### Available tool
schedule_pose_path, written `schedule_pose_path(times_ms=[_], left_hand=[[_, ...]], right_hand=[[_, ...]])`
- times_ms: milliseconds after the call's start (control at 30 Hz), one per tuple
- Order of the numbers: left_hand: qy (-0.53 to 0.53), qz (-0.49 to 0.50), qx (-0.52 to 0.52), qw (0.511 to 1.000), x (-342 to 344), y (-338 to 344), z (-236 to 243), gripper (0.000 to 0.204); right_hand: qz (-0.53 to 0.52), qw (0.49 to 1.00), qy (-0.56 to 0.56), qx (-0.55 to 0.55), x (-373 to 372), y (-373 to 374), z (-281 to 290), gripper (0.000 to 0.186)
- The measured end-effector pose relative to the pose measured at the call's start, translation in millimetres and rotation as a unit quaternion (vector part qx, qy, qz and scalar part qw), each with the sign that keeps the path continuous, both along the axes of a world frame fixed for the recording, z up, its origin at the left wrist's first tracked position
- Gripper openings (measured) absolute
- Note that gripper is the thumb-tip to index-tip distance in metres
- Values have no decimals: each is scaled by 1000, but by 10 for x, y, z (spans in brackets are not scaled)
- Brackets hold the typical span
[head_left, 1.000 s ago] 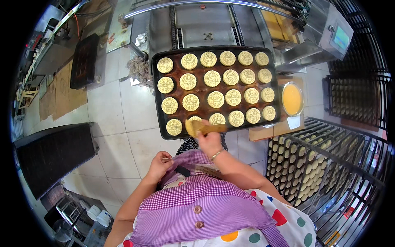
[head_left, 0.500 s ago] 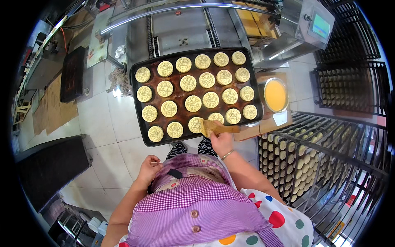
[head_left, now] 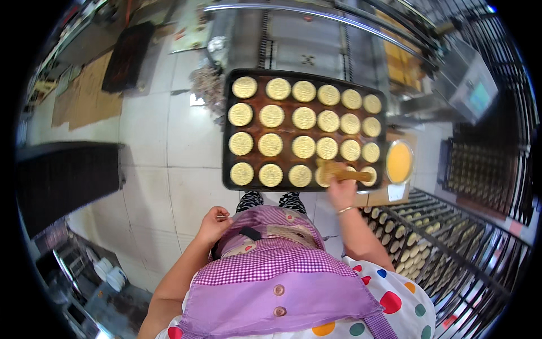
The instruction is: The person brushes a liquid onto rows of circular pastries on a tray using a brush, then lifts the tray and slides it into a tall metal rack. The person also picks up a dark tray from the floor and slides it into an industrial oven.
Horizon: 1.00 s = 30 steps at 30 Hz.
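Note:
My right hand (head_left: 341,193) grips the wooden handle of a pastry brush (head_left: 353,175), whose bristles lie over a mooncake in the nearest row. Motion blurs the brush and hand a little. A dark baking tray (head_left: 256,159) holds rows of round, pale yellow mooncakes with stamped tops, such as this one (head_left: 241,173) at its near left corner. Just right of the tray is a bowl of orange-yellow liquid (head_left: 400,161), probably egg wash. My left hand (head_left: 216,222) hangs in front of the apron (head_left: 265,229), away from the tray, its fingers loosely bent with nothing in them.
A metal machine (head_left: 302,42) with a rail and chains stands beyond the tray, its screen box (head_left: 474,85) at right. Racks (head_left: 451,243) loaded with trays of mooncakes fill the near right. A dark slab-like surface (head_left: 68,175) stands at left, above the tiled floor (head_left: 192,189).
My right hand and brush have shifted right along the nearest row to another mooncake. The whole view has turned, so the tray appears farther right and straighter. My left hand stays by the apron.

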<state>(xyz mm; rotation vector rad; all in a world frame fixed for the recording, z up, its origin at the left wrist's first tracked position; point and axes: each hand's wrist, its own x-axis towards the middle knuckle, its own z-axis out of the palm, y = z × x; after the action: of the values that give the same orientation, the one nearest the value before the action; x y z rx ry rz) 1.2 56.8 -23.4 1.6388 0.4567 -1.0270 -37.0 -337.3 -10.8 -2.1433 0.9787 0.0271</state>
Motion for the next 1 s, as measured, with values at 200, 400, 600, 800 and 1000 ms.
schedule_pose_path(times_ms=[200,400,600,800,1000], left_hand=[[-7,96,-27,995,25,251,35,25],[5,179,12,984,-204,663,-128,28],[19,223,17,975,-237,790,-168,28],[24,213,28,976,-47,731,-92,29],[14,204,38,978,-41,616,-148,25]], right_hand=[[419,898,38,131,1120,1721,266,39],[403,908,105,48,1752,1840,291,27],[506,852,83,-109,2343,1716,0,36],[438,867,-7,-237,3651,1241,73,29],[534,831,97,-118,2491,1557,187,29]])
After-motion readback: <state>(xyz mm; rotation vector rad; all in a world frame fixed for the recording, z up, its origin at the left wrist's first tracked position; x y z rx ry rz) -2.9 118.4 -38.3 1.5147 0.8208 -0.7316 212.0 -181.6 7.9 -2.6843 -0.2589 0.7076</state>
